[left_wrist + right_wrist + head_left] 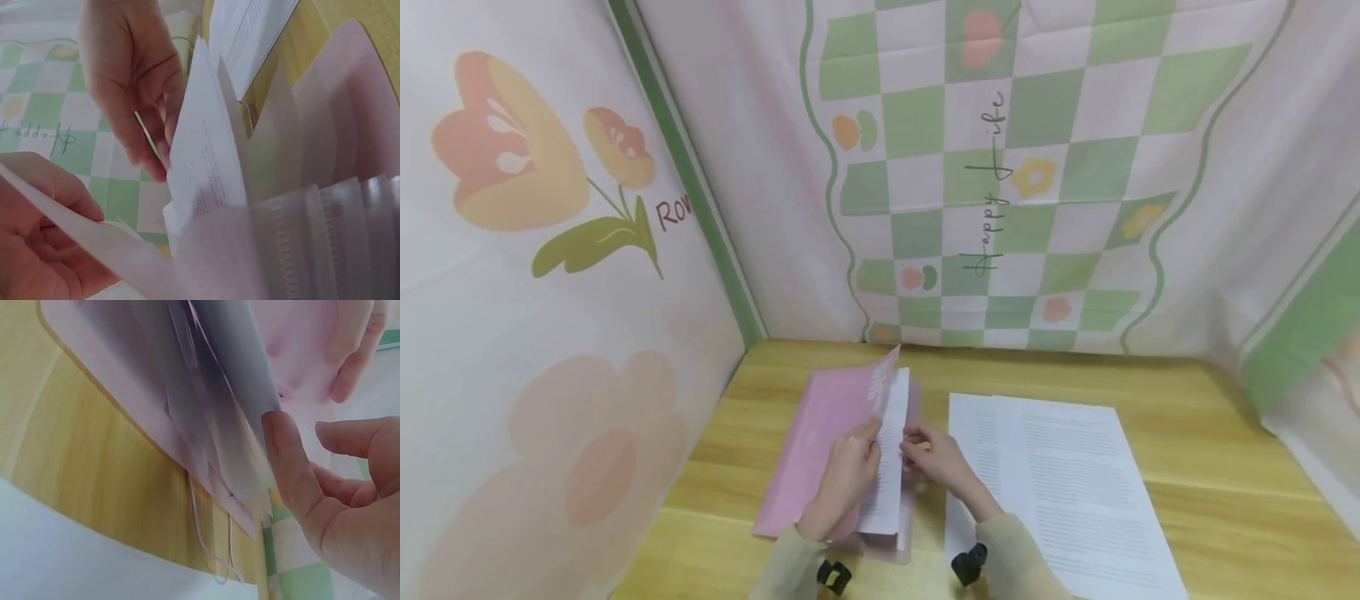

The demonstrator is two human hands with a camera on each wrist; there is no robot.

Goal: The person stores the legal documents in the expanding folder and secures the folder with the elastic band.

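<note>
Fingers of the left hand (850, 463) pinch the pink folder (818, 437). The right hand (942, 458), fingers loosely parted, touches its white papers (891, 471).

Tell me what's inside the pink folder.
Printed white paper sits partly inside the pink folder, along with translucent plastic sleeves. The folder's raised cover hides part of the printing, and anything deeper among the sleeves can't be seen.
</note>
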